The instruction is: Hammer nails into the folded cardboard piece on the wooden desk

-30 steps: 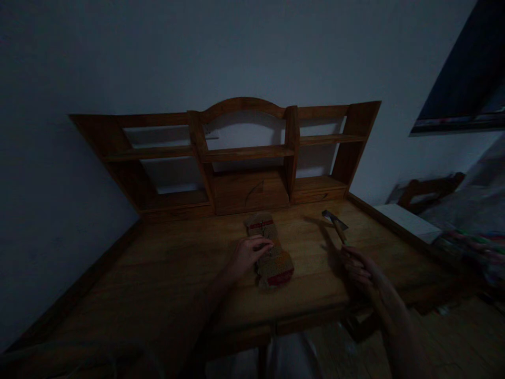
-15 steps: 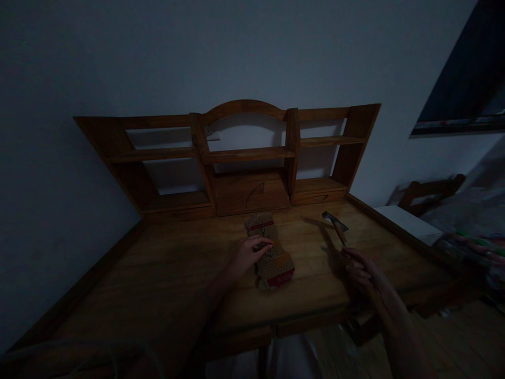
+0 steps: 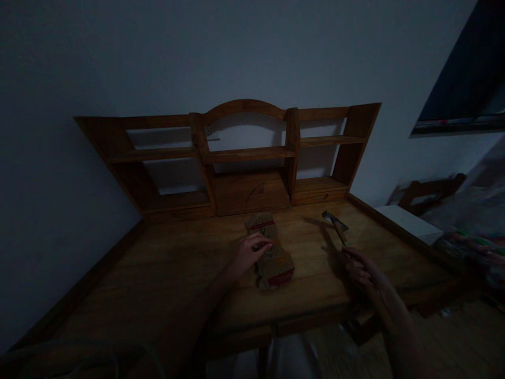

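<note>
A wide brown wooden counter point(image 3: 165, 263) fills the lower view, carrying at its back a brown wooden hutch of open shelves with an arched middle bay point(image 3: 244, 158); the room is very dim. To the right, beyond the counter's edge, stands a dark wooden chair back point(image 3: 428, 189).

In the middle of the counter lies a long, flat tan cardboard packet with red bands point(image 3: 270, 250), its far end pointing toward the hutch. The left hand point(image 3: 248, 252) rests on the packet's left edge, fingers curled over it and pressing it down rather than closed around it. The packet looks light and thin, likely to bend if lifted by 1 end; a hold across its middle would suit it.

The right hand point(image 3: 361, 271) is closed around the wooden handle of a small metal-headed hammer point(image 3: 337, 225), whose head lies near the counter's right rear, apparently resting on the wood. The hammer is stiff and head-heavy, gripped low on the handle.
</note>
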A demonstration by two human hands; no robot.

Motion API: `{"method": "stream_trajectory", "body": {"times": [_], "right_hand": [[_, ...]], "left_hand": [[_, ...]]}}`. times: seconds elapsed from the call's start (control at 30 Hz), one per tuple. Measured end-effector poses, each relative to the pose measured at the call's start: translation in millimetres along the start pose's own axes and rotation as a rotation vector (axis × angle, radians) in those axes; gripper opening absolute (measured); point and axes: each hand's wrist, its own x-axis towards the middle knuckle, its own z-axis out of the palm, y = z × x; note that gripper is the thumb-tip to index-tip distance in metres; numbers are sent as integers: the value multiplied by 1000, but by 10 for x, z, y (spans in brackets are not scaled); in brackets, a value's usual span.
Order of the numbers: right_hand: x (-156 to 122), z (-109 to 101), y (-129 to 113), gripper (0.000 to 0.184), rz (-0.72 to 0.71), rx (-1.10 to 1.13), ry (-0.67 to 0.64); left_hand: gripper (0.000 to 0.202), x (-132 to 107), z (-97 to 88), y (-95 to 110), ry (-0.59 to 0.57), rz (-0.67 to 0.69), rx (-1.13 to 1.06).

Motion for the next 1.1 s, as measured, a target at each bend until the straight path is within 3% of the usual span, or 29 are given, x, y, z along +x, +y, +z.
{"method": "stream_trajectory", "body": {"times": [0.17,0.3,0.4,0.63,0.8,0.9,0.97,1.1], "right_hand": [[1,30,-5,32,22,14,49],[12,36,-22,30,41,13,65],[1,63,-21,34,46,13,69],[-39,147,-11,28,-29,-107,134],[-32,176,51,33,-71,-281,285],[-224,231,210,34,-157,-427,452],[-454,337,331,36,-211,-514,496],[-934,780,480,50,-287,-1013,521]], "left_hand": [[26,12,-92,83,20,6,25],[25,6,-194,141,-162,1,-51],[24,-4,-219,152,-228,-5,-77],[22,1,-137,64,-253,-12,-110],[21,1,-32,-71,-211,31,-108],[23,-1,0,-80,-207,20,-66],[24,-2,5,-50,-214,8,-21],[24,-1,-6,28,-224,5,24]]}}
